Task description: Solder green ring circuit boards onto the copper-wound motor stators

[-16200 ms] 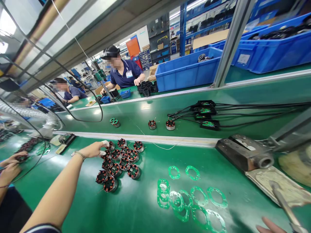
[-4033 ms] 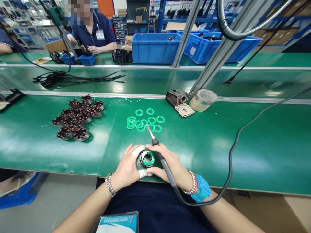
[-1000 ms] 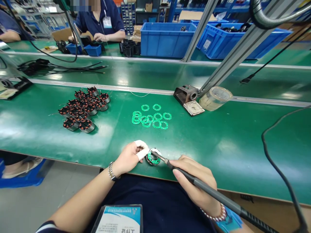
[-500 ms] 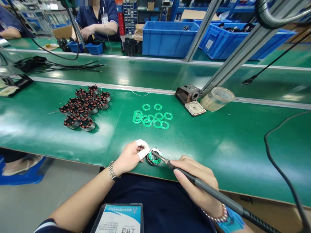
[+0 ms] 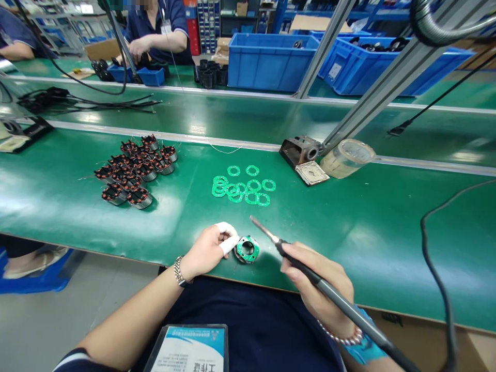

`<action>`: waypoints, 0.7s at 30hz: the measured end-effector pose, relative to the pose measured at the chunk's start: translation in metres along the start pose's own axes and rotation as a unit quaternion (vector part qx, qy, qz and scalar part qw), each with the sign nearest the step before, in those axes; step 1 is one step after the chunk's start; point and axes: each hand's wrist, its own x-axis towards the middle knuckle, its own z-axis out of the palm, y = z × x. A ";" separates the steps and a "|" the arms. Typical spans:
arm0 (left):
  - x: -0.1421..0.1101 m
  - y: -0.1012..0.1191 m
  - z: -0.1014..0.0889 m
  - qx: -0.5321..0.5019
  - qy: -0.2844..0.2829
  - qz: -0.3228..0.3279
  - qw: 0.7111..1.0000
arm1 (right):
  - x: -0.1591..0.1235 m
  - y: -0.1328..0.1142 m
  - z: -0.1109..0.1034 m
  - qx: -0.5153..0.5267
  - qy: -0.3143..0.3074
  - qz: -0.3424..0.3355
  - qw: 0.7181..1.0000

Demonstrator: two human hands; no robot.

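Head view looks down on a coil ring (image 5: 247, 249) lying flat on the green bench mat (image 5: 349, 232) near its front edge, with a thin green circuit ring on top. Its metal body and copper windings suggest something stiff and fairly heavy for its size. The green ring looks thin and could probably crack under a sideways push, and any fine wires would bend easily. The outer metal rim looks like the safest place to take hold, though bare metal may feel a little slippery.

The left hand (image 5: 205, 252) rests on the mat with its fingers curled together, pinching nothing. Its white-taped fingertips (image 5: 225, 235) sit just beside the ring, but I cannot tell whether they touch it. The right hand (image 5: 313, 289) pinches a soldering iron (image 5: 349, 310) like a pen between thumb and fingers, its metal tip raised and apart from the ring.

Farther up the smooth, shiny mat lie a heap of coil rings (image 5: 132, 168), a scatter of green rings (image 5: 240, 188), a dark metal block (image 5: 300, 151) and a clear cup (image 5: 346, 157). Beyond 1 more green belt, a co-worker (image 5: 155, 26) sits near blue bins (image 5: 267, 62).
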 end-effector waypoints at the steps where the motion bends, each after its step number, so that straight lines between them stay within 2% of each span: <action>1: 0.000 0.000 0.000 0.001 0.000 0.001 1.000 | 0.001 0.003 0.002 -0.006 -0.001 0.002 1.000; 3: 0.000 0.000 0.000 0.002 -0.001 0.004 1.000 | 0.006 0.009 0.007 -0.019 -0.033 0.009 0.999; 7: 0.002 -0.001 0.001 -0.003 -0.007 0.005 1.000 | 0.017 0.019 0.016 0.002 -0.158 -0.005 0.987; 10: 0.002 -0.004 -0.001 0.001 -0.013 0.004 1.000 | 0.020 0.023 0.018 0.020 -0.207 -0.004 0.978; 13: -0.003 -0.007 -0.008 0.009 0.008 0.013 1.000 | 0.020 0.025 0.019 0.016 -0.215 0.010 0.976; 15: -0.010 -0.009 -0.014 0.044 0.006 0.057 0.997 | 0.018 0.025 0.019 0.014 -0.207 0.014 0.978; 18: -0.019 -0.009 -0.021 0.117 -0.062 0.140 0.981 | 0.013 0.024 0.021 0.010 -0.188 0.023 0.982; 21: -0.021 -0.006 -0.018 0.111 -0.088 0.144 0.979 | 0.006 0.022 0.026 -0.006 -0.159 0.029 0.987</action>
